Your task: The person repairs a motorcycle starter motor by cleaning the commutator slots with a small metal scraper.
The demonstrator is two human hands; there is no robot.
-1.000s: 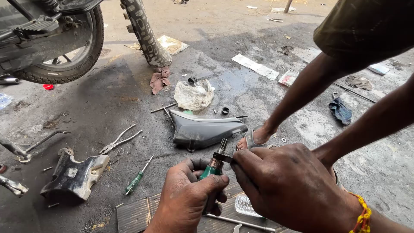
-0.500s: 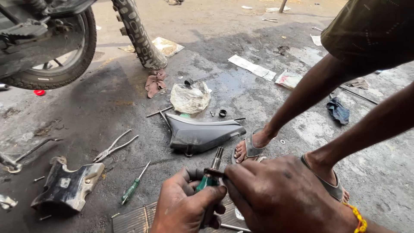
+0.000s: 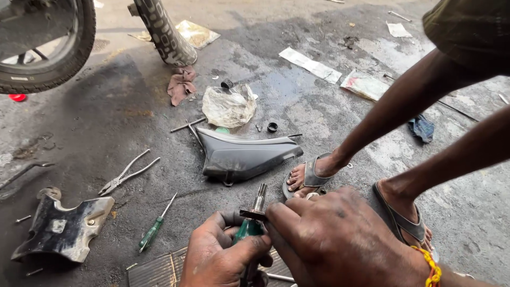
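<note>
On oil-stained concrete floor (image 3: pixel 106 117), scattered tools (image 3: pixel 127 174)

1. Left hand (image 3: pixel 226 255): bare, smeared with dark grease; no sleeve visible.
2. Right hand (image 3: pixel 340 242): bare, grimy; yellow and red beaded thread band (image 3: pixel 431 268) at wrist.

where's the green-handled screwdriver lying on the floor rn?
Head view, lower left: the green-handled screwdriver lies on the grey concrete floor, below the metal pliers, between the black metal bracket and the person's left hand.
</note>
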